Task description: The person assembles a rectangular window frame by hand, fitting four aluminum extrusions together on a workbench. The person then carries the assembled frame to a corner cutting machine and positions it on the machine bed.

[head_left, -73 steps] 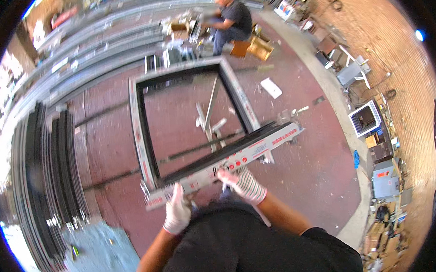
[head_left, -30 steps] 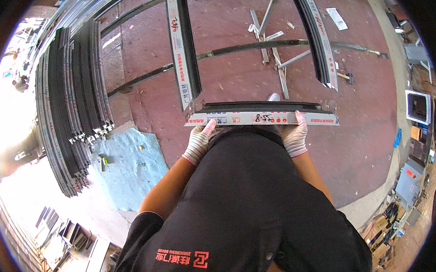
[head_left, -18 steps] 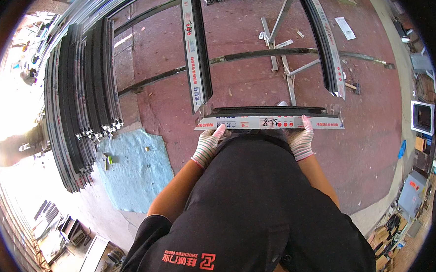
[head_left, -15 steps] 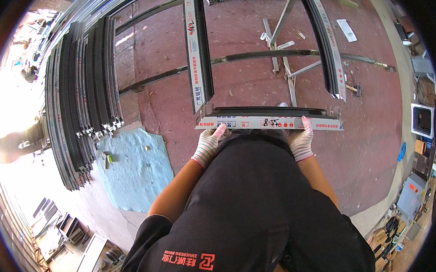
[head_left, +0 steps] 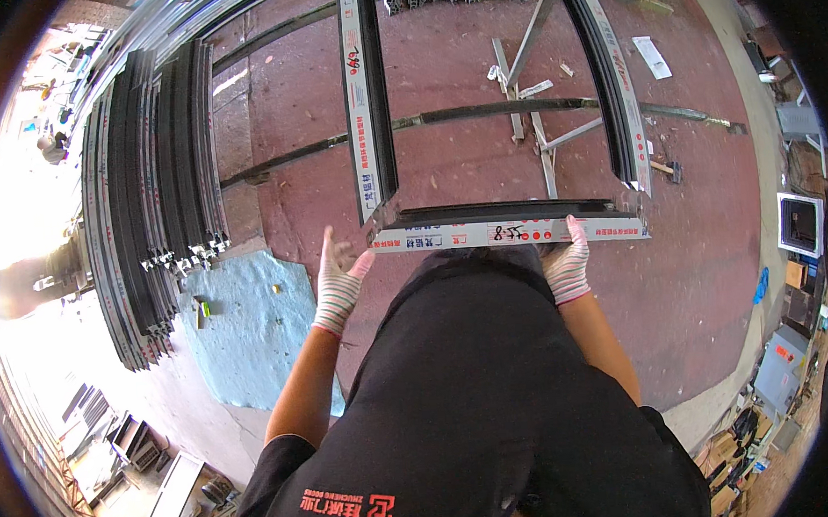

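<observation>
In front of my body lies a short metal profile (head_left: 441, 238), black with a pale printed film along its near side. My right hand (head_left: 569, 264), in a striped knit glove, grips it near its right end, thumb on top. My left hand (head_left: 339, 286), gloved alike, is just beyond the left end with fingers apart and nothing in it. Two long profiles run away from me: the left one (head_left: 359, 102) ends at the short profile's left corner, the right one (head_left: 623, 98) close to its right corner. Both have mitred ends. The short profile's underside is hidden.
Stacked dark profiles (head_left: 153, 197) stand at the left beside a light blue sheet (head_left: 245, 333) on the floor. Dark support rails (head_left: 481, 112) cross beneath the long profiles. A hammer (head_left: 669, 170), a paper sheet (head_left: 652, 57) and pale metal struts (head_left: 527, 42) lie beyond.
My left hand has let go of the short profile's left end and moved left, fingers spreading. The short profile's left end now sits closer to the left long one. My right hand keeps its grip.
</observation>
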A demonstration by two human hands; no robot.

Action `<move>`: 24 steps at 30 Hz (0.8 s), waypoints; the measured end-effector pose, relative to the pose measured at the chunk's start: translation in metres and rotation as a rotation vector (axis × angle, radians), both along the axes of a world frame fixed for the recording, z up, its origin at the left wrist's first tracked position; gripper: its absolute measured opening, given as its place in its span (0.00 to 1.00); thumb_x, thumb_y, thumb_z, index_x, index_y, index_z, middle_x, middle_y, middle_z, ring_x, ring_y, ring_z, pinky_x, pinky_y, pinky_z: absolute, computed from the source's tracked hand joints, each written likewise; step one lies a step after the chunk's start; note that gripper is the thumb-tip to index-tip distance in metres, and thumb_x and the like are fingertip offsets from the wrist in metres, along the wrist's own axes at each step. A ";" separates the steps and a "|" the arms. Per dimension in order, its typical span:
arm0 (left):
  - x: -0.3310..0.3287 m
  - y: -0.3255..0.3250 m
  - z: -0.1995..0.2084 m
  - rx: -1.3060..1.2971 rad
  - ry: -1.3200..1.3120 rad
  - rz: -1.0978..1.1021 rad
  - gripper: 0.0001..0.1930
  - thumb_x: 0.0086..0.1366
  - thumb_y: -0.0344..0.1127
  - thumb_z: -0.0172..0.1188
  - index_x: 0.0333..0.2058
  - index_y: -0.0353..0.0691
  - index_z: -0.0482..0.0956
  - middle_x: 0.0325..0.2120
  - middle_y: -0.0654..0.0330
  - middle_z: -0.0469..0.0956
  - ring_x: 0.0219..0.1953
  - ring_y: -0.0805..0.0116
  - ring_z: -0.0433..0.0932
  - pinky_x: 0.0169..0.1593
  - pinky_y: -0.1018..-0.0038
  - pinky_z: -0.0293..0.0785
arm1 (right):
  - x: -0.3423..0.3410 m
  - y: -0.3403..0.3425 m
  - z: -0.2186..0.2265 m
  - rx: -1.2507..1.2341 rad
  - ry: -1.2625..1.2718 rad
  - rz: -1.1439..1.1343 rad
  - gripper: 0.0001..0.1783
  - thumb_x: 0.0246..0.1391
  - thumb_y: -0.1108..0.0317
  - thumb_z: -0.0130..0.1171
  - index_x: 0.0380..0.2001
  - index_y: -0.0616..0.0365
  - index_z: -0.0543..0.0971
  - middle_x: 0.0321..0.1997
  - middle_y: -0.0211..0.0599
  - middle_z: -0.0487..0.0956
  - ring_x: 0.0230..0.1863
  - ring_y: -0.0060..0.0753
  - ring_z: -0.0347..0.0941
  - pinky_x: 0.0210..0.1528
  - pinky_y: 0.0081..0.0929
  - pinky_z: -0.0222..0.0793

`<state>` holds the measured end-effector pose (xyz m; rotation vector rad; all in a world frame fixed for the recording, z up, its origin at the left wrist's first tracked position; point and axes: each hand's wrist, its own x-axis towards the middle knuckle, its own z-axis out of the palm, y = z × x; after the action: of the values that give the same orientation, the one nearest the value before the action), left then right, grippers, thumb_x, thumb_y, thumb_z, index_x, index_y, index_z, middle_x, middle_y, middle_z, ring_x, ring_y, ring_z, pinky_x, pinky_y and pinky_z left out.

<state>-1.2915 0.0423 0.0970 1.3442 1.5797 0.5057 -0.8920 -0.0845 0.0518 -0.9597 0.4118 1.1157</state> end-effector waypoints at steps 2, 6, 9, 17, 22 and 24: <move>0.004 0.015 0.013 0.170 0.157 -0.233 0.63 0.48 0.48 0.83 0.75 0.42 0.49 0.58 0.45 0.71 0.59 0.54 0.75 0.63 0.63 0.72 | -0.002 0.001 -0.002 0.035 -0.016 0.001 0.23 0.58 0.57 0.67 0.53 0.51 0.74 0.50 0.36 0.78 0.53 0.41 0.76 0.56 0.46 0.76; 0.039 0.051 0.033 0.289 0.537 -0.639 0.71 0.40 0.49 0.85 0.76 0.43 0.45 0.54 0.44 0.72 0.54 0.49 0.78 0.60 0.62 0.75 | -0.003 0.003 -0.008 0.017 0.018 -0.033 0.22 0.57 0.59 0.67 0.52 0.51 0.74 0.50 0.35 0.79 0.52 0.40 0.76 0.57 0.46 0.75; 0.056 0.059 0.046 0.139 0.671 -0.723 0.68 0.43 0.47 0.83 0.76 0.43 0.45 0.52 0.44 0.74 0.51 0.49 0.79 0.57 0.61 0.78 | -0.003 0.004 -0.009 0.034 0.027 -0.033 0.21 0.57 0.58 0.67 0.51 0.51 0.75 0.49 0.33 0.79 0.51 0.40 0.77 0.57 0.47 0.76; 0.053 0.058 0.046 0.111 0.717 -0.717 0.56 0.50 0.45 0.79 0.74 0.45 0.54 0.47 0.46 0.74 0.50 0.52 0.80 0.55 0.63 0.78 | -0.007 0.008 -0.005 0.068 0.006 0.018 0.22 0.58 0.52 0.67 0.50 0.49 0.76 0.48 0.32 0.79 0.52 0.39 0.77 0.56 0.48 0.76; 0.054 0.054 0.037 0.416 0.542 -0.663 0.49 0.49 0.39 0.76 0.70 0.41 0.64 0.40 0.45 0.79 0.43 0.46 0.81 0.47 0.58 0.79 | -0.001 0.011 -0.018 -0.025 -0.044 0.041 0.24 0.57 0.52 0.67 0.53 0.44 0.73 0.56 0.36 0.74 0.59 0.39 0.72 0.58 0.51 0.74; 0.056 0.056 0.034 0.297 0.575 -0.661 0.53 0.49 0.38 0.78 0.72 0.43 0.60 0.42 0.48 0.78 0.43 0.51 0.82 0.49 0.61 0.79 | 0.000 0.014 -0.024 0.065 -0.009 0.007 0.22 0.57 0.53 0.67 0.51 0.45 0.73 0.52 0.35 0.75 0.55 0.39 0.74 0.56 0.51 0.75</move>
<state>-1.2360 0.0980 0.1314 2.2638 1.3920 -0.0773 -0.8923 -0.0705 0.0274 -0.9094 0.3630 1.1237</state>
